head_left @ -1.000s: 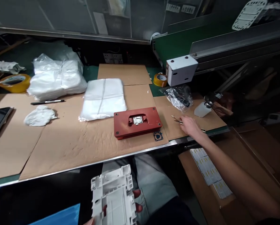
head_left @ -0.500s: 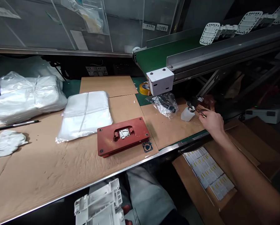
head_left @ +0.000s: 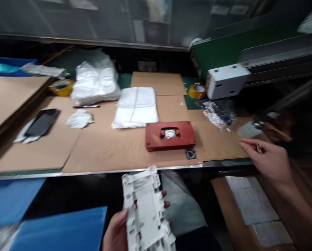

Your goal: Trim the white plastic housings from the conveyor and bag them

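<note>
Left hand point(head_left: 116, 232): closed around a white moulded plastic frame point(head_left: 142, 209), holding it upright-tilted below the bench edge;
Right hand point(head_left: 268, 160): pinched shut on slim tweezers point(head_left: 259, 148), which are blurred;
Ahead of left hand: red fixture plate point(head_left: 170, 139) on cardboard sheets point(head_left: 106, 157);
Beyond right hand: white plastic bottle point(head_left: 248, 129), near, not touching;

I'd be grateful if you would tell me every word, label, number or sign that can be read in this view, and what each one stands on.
Small white labels on the glass panel: too blurred to read.
Printed sheets in the cardboard box: too blurred to read.
Small square dark sticker beside the red plate: a round sign, no legible text.
</note>
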The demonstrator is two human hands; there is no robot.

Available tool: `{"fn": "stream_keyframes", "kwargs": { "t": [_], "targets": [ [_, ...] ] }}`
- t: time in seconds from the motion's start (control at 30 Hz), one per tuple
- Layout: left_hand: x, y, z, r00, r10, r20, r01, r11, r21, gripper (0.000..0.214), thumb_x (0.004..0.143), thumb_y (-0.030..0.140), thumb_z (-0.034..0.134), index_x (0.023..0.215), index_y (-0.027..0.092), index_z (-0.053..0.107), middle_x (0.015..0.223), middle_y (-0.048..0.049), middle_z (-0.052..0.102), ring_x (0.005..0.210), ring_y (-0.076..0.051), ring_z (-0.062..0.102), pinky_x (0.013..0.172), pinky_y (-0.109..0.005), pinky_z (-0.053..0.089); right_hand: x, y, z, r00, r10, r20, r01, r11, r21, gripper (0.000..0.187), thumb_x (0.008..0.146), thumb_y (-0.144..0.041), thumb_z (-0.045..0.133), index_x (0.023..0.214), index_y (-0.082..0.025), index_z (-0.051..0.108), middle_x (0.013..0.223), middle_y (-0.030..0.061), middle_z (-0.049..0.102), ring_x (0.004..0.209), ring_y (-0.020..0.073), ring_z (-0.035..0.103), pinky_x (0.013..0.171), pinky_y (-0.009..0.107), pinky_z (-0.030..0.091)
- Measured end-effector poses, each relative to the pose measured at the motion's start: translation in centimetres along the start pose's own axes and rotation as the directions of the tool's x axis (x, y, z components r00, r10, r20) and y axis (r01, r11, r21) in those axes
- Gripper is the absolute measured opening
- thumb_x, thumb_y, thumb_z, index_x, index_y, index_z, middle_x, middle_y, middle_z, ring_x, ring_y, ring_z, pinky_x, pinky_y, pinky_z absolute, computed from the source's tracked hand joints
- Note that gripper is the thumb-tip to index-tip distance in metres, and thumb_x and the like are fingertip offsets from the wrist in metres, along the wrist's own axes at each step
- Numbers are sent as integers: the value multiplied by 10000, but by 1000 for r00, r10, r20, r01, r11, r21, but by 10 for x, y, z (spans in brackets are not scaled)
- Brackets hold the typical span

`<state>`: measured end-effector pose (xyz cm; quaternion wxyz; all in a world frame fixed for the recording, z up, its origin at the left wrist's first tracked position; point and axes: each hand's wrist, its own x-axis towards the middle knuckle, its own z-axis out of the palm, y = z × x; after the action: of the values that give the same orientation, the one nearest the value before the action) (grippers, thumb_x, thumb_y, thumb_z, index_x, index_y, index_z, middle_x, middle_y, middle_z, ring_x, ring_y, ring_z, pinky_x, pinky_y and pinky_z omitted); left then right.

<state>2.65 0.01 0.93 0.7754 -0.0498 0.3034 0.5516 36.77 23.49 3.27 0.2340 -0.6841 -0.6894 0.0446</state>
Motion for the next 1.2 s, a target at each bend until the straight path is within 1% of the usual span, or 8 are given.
{"fn": "stream_keyframes", "kwargs": {
  "t": [0.1, 0.2, 0.43, 0.63, 0.87, 1.03, 1.1, 1.2],
  "targets": [
    [-2, -8, 8, 996, 90, -4, -90, 990, -112, 655, 783, 453, 634, 1316, 73, 658, 1252, -235, 699, 1053, -411, 705, 1011, -558, 495, -65, -59, 12, 963, -189, 190, 114, 930, 349, 303, 849, -449, 702, 1018, -221, 807, 657, -19, 649, 522, 110, 517, 507, 216, 422],
    [-6, -11, 6, 984, 154, -92, -162, 982, -94, 650, 760, 449, 642, 1280, 62, 677, 1235, -229, 708, 1006, -402, 713, 994, -558, 500, -111, -110, 16, 890, -379, 254, 189, 813, 551, 196, 869, -338, 717, 1029, -256, 796, 612, -55, 612, 507, 79, 539, 482, 166, 429],
    [-20, -25, -4, 903, 346, -257, -346, 937, 46, 478, 771, 363, 723, 1223, 208, 699, 1058, -108, 768, 1063, -355, 695, 951, -450, 534, -127, -171, 30, 818, -550, 170, 290, 649, 703, 166, 861, -106, 686, 971, -185, 782, 658, -55, 696, 510, 46, 601, 538, 99, 496],
    [-19, -30, -8, 818, 443, -368, -372, 894, 250, 884, 650, 407, 843, 1452, 283, 492, 1233, -111, 703, 1153, -378, 644, 982, -454, 512, -127, -173, 35, 794, -565, 223, 254, 643, 723, 190, 886, -95, 653, 1000, -173, 784, 882, 0, 805, 686, 92, 738, 645, 122, 562],
    [-17, -29, -8, 820, 450, -354, -350, 883, 311, 881, 654, 436, 840, 1447, 280, 489, 1247, -127, 693, 1119, -385, 656, 974, -484, 510, -125, -171, 37, 809, -543, 225, 244, 659, 712, 186, 898, -114, 645, 998, -173, 790, 933, 16, 811, 782, 123, 769, 706, 140, 577],
    [-15, -27, -10, 834, 426, -351, -379, 904, 197, 756, 700, 406, 815, 1397, 263, 559, 1226, -123, 714, 1153, -381, 649, 1007, -481, 500, -123, -166, 34, 780, -509, 364, 146, 714, 685, 177, 897, -202, 664, 988, -244, 809, 866, -29, 802, 692, 110, 729, 617, 154, 540],
    [-14, -23, -12, 898, 341, -279, -333, 940, 78, 635, 771, 441, 730, 1347, 198, 615, 1194, -153, 728, 1078, -379, 683, 970, -499, 520, -114, -154, 32, 834, -433, 343, 143, 769, 623, 167, 888, -281, 685, 991, -267, 815, 753, -40, 765, 573, 99, 650, 541, 176, 490],
    [-14, -14, -13, 975, 218, -44, -221, 971, -89, 644, 841, 497, 585, 1330, 79, 629, 1208, -215, 713, 996, -366, 709, 925, -492, 537, -82, -114, 39, 965, -190, 182, 108, 916, 387, 293, 880, -413, 690, 1120, -281, 792, 649, -35, 660, 468, 99, 475, 488, 236, 389]
  ]
}}
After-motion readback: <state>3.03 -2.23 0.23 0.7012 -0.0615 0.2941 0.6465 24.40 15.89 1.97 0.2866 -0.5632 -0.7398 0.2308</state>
